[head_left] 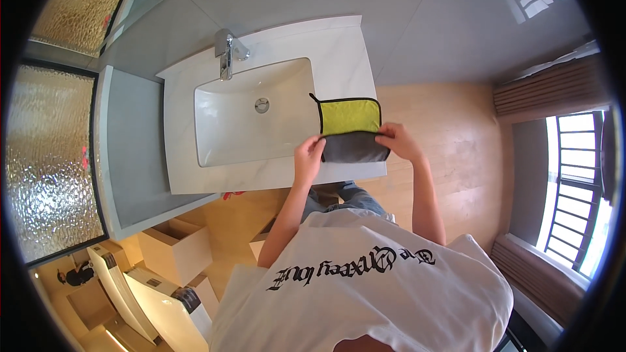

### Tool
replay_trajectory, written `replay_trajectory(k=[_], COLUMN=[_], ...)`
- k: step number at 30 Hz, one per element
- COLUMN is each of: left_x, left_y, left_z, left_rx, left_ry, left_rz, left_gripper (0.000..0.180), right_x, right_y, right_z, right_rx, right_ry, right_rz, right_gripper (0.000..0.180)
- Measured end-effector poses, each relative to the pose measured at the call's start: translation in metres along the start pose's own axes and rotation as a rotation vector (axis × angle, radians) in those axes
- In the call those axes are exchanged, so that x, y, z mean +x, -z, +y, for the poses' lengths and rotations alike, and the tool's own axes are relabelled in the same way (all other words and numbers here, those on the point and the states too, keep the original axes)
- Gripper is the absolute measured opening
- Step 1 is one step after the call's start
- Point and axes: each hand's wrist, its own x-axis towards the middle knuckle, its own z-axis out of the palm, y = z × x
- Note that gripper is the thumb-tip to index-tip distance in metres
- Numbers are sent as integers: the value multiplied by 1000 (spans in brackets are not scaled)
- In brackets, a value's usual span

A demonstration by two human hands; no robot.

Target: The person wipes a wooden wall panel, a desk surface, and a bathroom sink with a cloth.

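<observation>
A two-sided cleaning cloth [351,116], lime green on one face and dark grey on the other, lies at the right end of the white countertop. Its black-edged grey part is turned up across the near half, and a small hanging loop sticks out at the far left corner. My left hand [309,156] pinches the left end of the grey edge, beside the sink. At the right end of that same edge, my right hand [399,141] pinches the cloth between thumb and fingers.
Left of the cloth is a white rectangular sink [228,150] with a chrome faucet [225,52] behind it. A grey wall [404,19] rises at the back. Open boxes [173,241] stand on the wooden floor at lower left; a barred window [574,182] is at right.
</observation>
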Motion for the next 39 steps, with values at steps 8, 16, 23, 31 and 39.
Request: replay_trajectory(k=[8,16,23,31,39], left_x=[43,-17,-19,-18,-14], left_y=[-21,-38,-33,-43,-31], left_z=[-12,-61,-57,-63,-56], left_rx=[521,1064,1127,1008,989], left_ry=[-482,-566,-528,-622,-662], left_rz=[153,47,-20,-42,-3], left_gripper=[68,70,63,60,56], right_x=[43,49,145,274,201], right_y=[-43,-126,-88,-18,-48], right_z=[-17,19,-17,-38,-22], right_rx=[-411,-868,-922,-931,-784], right_ry=[315,178,207,62,152], right_rz=[738,627,751,688,614], right_gripper=[48,77,78,85,75])
